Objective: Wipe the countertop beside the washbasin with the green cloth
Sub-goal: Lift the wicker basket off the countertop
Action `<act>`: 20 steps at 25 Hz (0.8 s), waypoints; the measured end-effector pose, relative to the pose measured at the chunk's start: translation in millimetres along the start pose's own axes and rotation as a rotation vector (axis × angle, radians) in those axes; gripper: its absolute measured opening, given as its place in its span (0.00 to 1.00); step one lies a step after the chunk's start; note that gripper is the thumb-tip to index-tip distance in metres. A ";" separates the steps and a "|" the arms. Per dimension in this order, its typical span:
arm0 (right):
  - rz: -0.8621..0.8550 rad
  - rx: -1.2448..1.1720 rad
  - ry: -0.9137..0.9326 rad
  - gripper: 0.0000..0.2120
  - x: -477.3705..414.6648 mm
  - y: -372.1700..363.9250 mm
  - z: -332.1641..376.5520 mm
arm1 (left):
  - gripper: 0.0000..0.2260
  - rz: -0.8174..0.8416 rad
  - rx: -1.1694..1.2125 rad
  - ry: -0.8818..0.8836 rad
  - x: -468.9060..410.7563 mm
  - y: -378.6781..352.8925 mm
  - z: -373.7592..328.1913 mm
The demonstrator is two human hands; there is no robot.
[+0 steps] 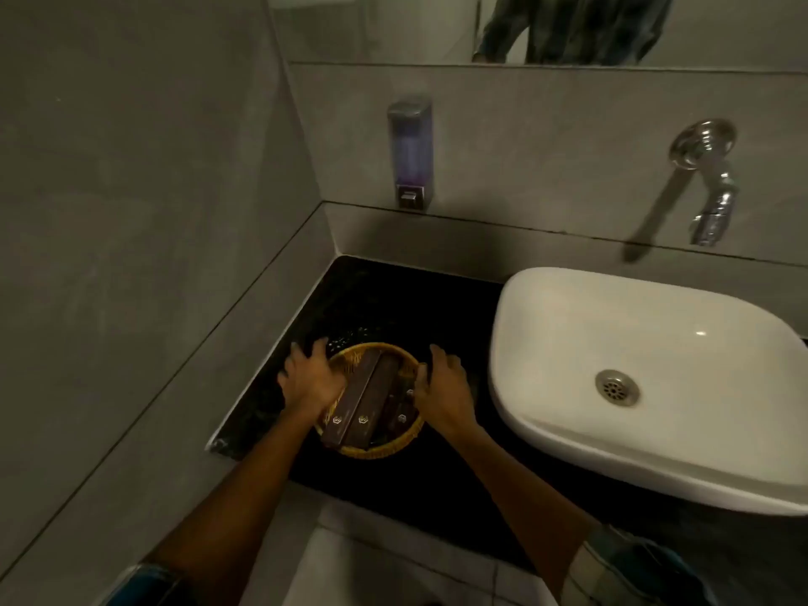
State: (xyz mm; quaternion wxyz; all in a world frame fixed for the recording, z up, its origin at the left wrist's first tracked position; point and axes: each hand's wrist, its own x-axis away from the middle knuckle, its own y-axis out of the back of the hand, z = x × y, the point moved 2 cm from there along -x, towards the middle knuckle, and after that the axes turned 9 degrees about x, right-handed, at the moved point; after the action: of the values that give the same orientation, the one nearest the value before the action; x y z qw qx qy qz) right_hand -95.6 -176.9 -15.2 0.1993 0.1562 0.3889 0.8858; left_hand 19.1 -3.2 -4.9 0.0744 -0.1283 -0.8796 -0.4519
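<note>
Grey matte tile covers floor and walls; view runs from the pale floor tiles at the bottom edge up to the mirror. Nearest: two bare forearms, checked sleeve cuffs at the lower corners. Black polished stone countertop [376,299], speckled, glossy, with a chipped-looking front left corner. On it, a round woven basket [378,446], yellow wicker, shallow. Left hand [306,378] is spread over the basket's left rim, fingers splayed and reaching onto the stone; right hand [441,387] curls around the right rim, thumb inside. Both hands grip the basket between them; whether it is lifted off the stone cannot be told. Inside the basket: long rectangular dark brown boxes [360,398], smooth card, small pale emblem near the end of each, lying slantwise and overhanging the near rim. Green cloth: not visible anywhere in view. To the right, white glazed ceramic washbasin [647,343], rounded rectangle, sitting on top of the counter, with a perforated metal drain [616,387]. Farther, on the back wall: chrome wall tap [710,185], round flange; soap dispenser [410,153], translucent purple body, metallic cap. Farthest: mirror [568,28] strip, reflecting a checked shirt.
</note>
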 end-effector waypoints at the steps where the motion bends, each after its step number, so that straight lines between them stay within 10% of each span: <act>1: 0.058 -0.073 -0.090 0.21 -5.4 -9.5 -2.2 | 0.31 0.038 0.117 0.098 -4.7 2.2 12.6; 6: 0.195 -0.489 -0.346 0.20 -4.2 -27.7 -19.8 | 0.23 0.019 0.655 0.264 0.5 -2.7 43.0; 20: 0.015 -0.522 -0.501 0.23 146.7 37.6 -157.7 | 0.19 0.261 0.725 0.123 136.2 -87.5 27.0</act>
State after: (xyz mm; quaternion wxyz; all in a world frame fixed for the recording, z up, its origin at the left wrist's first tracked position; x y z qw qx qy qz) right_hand -300.3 -229.4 -71.4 0.3149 0.3151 0.0876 0.8910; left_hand -137.2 -8.5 -54.9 0.2244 -0.1771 -0.9525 -0.1051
